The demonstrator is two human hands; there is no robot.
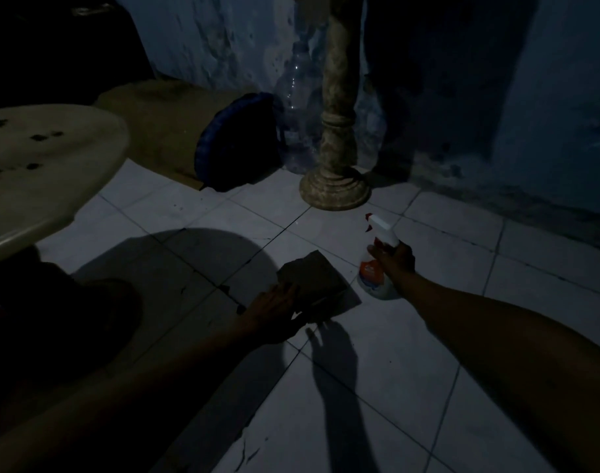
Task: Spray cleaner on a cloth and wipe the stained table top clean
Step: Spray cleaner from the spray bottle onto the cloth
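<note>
A folded brown cloth (pixel 312 281) lies on the white tiled floor in the middle of the dim view. My left hand (pixel 274 314) reaches to its near left edge and touches it; the grip is too dark to make out. Just to the right stands a white spray bottle (pixel 373 268) with a red and white trigger head. My right hand (pixel 395 259) is wrapped round its neck. The pale round table top (pixel 70 186) with dark stains sits at the left edge, above floor level.
A stone pedestal (pixel 336 172) stands on the floor behind the bottle. A large clear plastic bottle (pixel 297 97) and a blue bag (pixel 240 141) rest against the blue wall. A brown mat (pixel 162 128) lies beside them.
</note>
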